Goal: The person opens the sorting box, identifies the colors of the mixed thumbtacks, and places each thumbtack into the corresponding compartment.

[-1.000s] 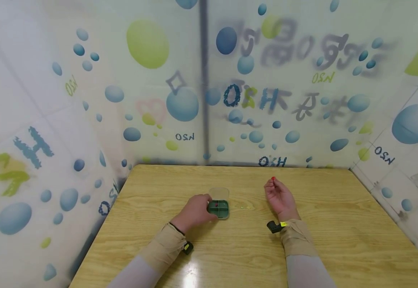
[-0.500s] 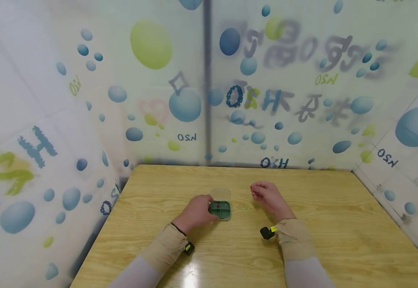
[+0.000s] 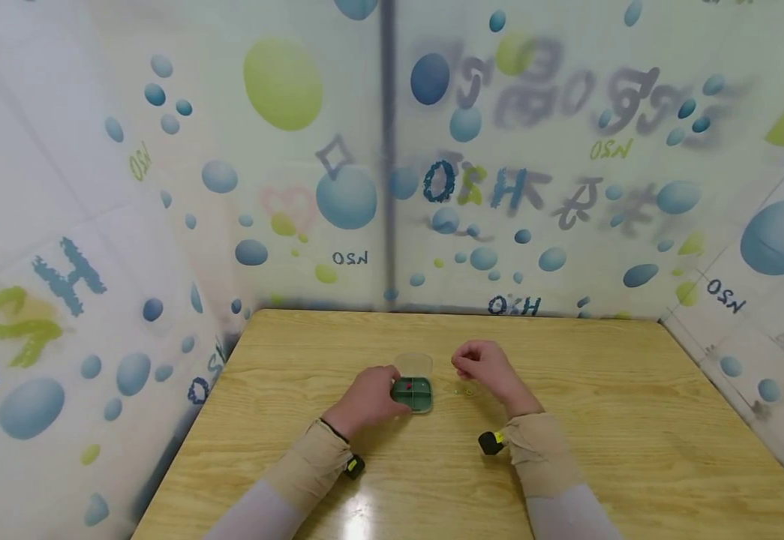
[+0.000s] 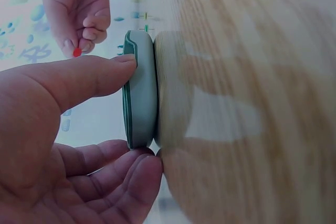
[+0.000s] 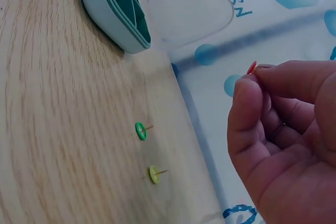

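Observation:
My left hand (image 3: 364,401) grips the small green compartment box (image 3: 422,406) by its left side, thumb at one edge and fingers at the other. Its clear lid (image 3: 415,364) is open towards the far side. Something small and red (image 3: 409,385) lies in the far left compartment. Right of the box and above the table, my right hand (image 3: 489,367) pinches a red thumbtack (image 5: 252,67) between thumb and forefinger. Below that hand, a green thumbtack (image 5: 141,130) and a yellow thumbtack (image 5: 154,174) lie on the wood with their points up.
A wood-grain table (image 3: 297,345) bears everything. Bubble-patterned curtains or sheets (image 3: 283,180) stand along its back and both sides. Each wrist carries a small black camera (image 3: 491,443) on a beige wrap.
My right hand has swung left and turned palm down, carrying the red thumbtack towards the box. The left hand keeps its hold on the box, nearly still.

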Action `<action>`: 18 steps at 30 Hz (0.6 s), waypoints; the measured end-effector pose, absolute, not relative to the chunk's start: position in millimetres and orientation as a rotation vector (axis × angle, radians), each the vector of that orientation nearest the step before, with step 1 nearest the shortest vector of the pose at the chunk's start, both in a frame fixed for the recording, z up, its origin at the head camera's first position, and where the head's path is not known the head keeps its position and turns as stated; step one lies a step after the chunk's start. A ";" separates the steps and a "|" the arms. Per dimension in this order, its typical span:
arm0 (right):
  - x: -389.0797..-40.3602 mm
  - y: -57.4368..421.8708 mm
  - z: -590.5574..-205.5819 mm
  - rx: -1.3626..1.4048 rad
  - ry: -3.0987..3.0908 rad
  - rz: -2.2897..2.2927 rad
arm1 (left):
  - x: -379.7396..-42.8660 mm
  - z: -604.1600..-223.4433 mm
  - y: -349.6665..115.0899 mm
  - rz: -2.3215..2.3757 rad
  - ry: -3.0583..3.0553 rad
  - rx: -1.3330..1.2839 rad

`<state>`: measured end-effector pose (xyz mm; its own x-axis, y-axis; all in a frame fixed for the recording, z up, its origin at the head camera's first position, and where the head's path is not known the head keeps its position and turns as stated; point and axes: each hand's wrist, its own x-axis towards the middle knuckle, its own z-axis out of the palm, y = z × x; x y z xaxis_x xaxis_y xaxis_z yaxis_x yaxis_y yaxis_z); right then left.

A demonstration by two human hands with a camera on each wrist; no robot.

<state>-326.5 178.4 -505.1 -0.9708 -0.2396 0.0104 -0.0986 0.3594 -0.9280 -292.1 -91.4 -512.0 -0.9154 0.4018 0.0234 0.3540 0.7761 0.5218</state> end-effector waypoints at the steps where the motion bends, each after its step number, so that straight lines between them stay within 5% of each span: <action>1: -325.4 176.8 -503.7 -0.309 2.519 -1.639 | -292.3 -512.0 -91.4 0.815 2.878 0.612; 18: -315.0 158.0 -501.9 -0.570 2.728 -1.240 | -294.1 -515.3 -91.4 0.818 2.890 0.619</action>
